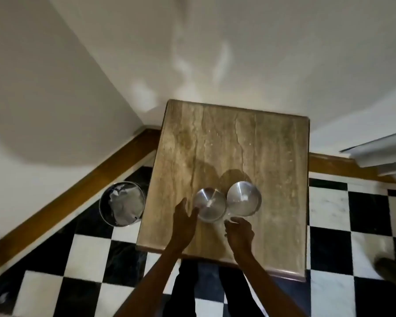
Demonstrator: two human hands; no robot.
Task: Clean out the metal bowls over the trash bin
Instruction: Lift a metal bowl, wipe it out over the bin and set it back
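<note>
Two metal bowls stand side by side on a small marble-topped table (pixel 272 143). The left bowl (pixel 209 204) and the right bowl (pixel 244 199) each hold a small whitish scrap. My left hand (pixel 184 221) is open at the left bowl's left rim, fingertips touching or almost touching it. My right hand (pixel 239 232) hovers with curled fingers just in front of the gap between the bowls, holding nothing that I can see. A round metal trash bin (pixel 121 203) with crumpled paper in it stands on the floor left of the table.
The table sits against a white wall in a corner. Brown skirting (pixel 78 193) runs along the wall. The floor is black-and-white checkered tile (pixel 329 225). A white ledge or door frame (pixel 380 149) juts in at the right. My legs are under the table's near edge.
</note>
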